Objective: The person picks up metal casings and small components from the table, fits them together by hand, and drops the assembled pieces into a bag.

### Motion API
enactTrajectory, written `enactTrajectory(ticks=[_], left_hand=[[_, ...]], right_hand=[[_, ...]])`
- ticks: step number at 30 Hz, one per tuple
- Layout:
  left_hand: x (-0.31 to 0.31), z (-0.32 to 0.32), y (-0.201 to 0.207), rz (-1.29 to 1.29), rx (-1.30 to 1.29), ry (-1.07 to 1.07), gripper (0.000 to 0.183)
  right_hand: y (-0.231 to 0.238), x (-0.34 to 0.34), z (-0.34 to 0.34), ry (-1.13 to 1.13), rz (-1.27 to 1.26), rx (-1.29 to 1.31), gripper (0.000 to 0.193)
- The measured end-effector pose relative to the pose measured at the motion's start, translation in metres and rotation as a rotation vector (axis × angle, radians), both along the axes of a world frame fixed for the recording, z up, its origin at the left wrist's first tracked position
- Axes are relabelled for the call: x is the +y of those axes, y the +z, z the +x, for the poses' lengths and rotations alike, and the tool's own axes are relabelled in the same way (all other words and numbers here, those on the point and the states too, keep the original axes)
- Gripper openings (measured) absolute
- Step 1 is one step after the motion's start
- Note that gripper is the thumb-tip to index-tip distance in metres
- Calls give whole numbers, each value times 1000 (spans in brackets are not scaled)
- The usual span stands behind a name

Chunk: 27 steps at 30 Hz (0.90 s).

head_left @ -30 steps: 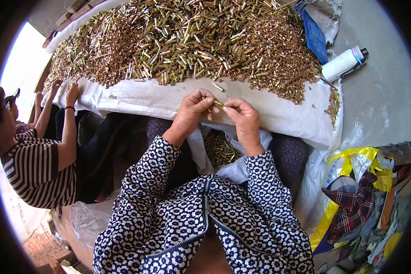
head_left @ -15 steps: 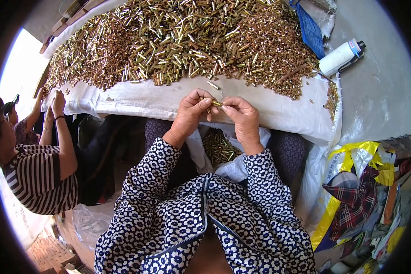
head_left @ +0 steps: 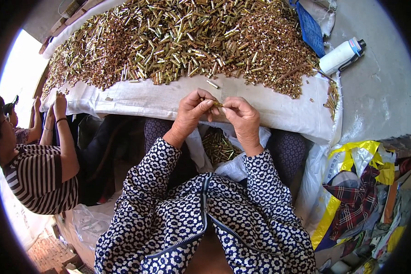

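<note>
My left hand [head_left: 194, 109] is closed in a pinch around a small brass-coloured metal tube [head_left: 217, 104], its thumb pressed to the index finger. More brass-coloured metal seems tucked between those fingers, but how many pieces I cannot make out. Thumb and fingers pinched, my right hand [head_left: 242, 116] meets the tube's right end, so both hands touch the same piece. Just beyond them a single shiny tube [head_left: 213, 84] lies on the pale cloth [head_left: 146, 98]. Under my hands, a white sack [head_left: 233, 170] in my lap holds many similar tubes [head_left: 218, 147].
A wide heap of brass-coloured tubes [head_left: 169, 50] and small coppery pieces [head_left: 271, 50] covers the table's far part. At right are a blue plastic piece [head_left: 309, 29], a white bottle [head_left: 340, 58] and a yellow-and-white bag [head_left: 324, 219]. Another person in a striped shirt [head_left: 36, 178] works at left.
My right fingertips have drawn slightly left, closer to my left fingers, over the tube. At left, the striped-shirt person's hands have shifted a little. The tube on the cloth has not moved.
</note>
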<state>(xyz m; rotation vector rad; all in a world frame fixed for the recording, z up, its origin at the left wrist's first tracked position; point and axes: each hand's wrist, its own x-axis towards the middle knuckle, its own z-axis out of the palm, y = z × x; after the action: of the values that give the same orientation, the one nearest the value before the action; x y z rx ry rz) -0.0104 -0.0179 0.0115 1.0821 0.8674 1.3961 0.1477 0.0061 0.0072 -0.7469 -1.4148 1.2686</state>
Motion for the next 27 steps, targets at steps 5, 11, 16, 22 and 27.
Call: enactTrajectory(ticks=[5,11,16,22,27], left_hand=[[9,3,-4,104,474,23,12],[8,23,-5,354,1074,118,7],[8,32,4,416,1247,106,10],[-12,22,18,341,927,-59,17],[24,-2,8,327,1200,206,14]], right_hand=[[-9,8,1,-105,239,-316,8],[0,22,13,-180,377,-756,12],[1,61,26,-490,464,-1011,14],[-8,69,30,-510,557,-1130,18],[-5,69,24,-493,553,-1208,13]])
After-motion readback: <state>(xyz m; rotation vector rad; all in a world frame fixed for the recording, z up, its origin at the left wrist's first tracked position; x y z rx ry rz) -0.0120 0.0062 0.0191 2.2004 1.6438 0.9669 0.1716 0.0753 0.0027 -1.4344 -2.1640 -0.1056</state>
